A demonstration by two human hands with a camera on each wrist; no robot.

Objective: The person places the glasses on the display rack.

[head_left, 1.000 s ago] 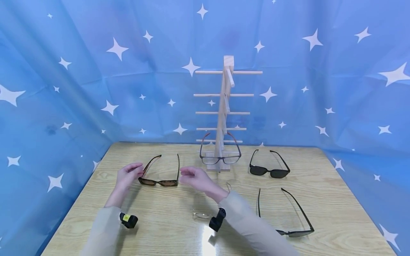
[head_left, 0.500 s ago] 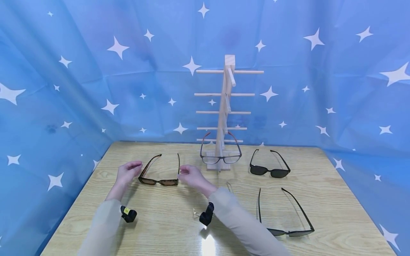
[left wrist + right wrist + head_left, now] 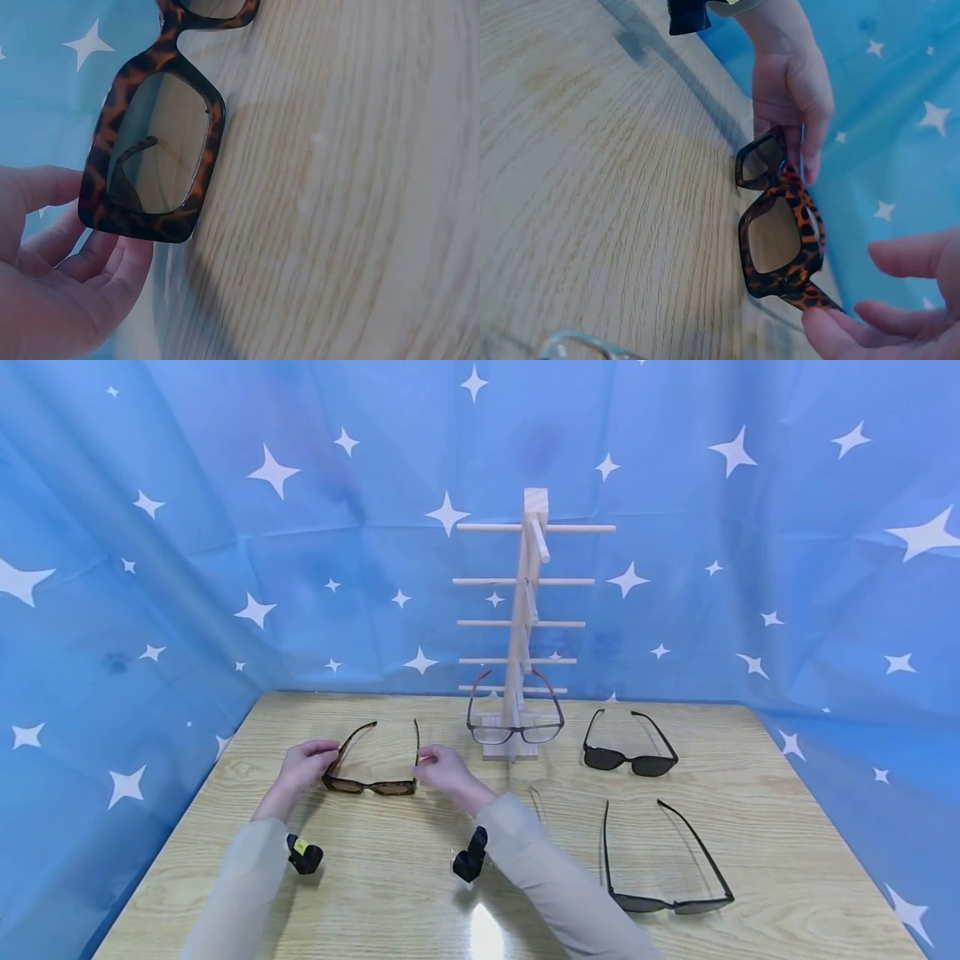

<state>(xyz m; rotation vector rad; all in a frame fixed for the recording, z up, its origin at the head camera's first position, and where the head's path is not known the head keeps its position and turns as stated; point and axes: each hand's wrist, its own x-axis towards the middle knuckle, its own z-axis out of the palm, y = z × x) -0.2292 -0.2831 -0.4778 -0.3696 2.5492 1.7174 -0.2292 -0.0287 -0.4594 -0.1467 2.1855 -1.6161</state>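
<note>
Tortoiseshell sunglasses (image 3: 369, 787) stand at the table's left, arms unfolded toward the back. My left hand (image 3: 307, 764) holds them by the left arm near the hinge; in the left wrist view its thumb and fingers (image 3: 135, 274) pass behind the frame's outer corner. Across from it, my right hand (image 3: 446, 770) is at the other arm. The right wrist view shows its fingertips (image 3: 821, 330) against that patterned arm, while the thumb is spread away from it.
A wooden rack (image 3: 525, 602) with crossbars stands at the back, carrying dark-framed glasses (image 3: 514, 735). Black sunglasses (image 3: 630, 762) lie right of it, and a larger dark pair (image 3: 675, 906) lies nearer. Thin-framed glasses (image 3: 536, 799) are partly hidden under my right arm.
Both hands have closed in on the tortoiseshell sunglasses, the left moving right onto one arm and the right reaching the other. The sunglasses have barely moved.
</note>
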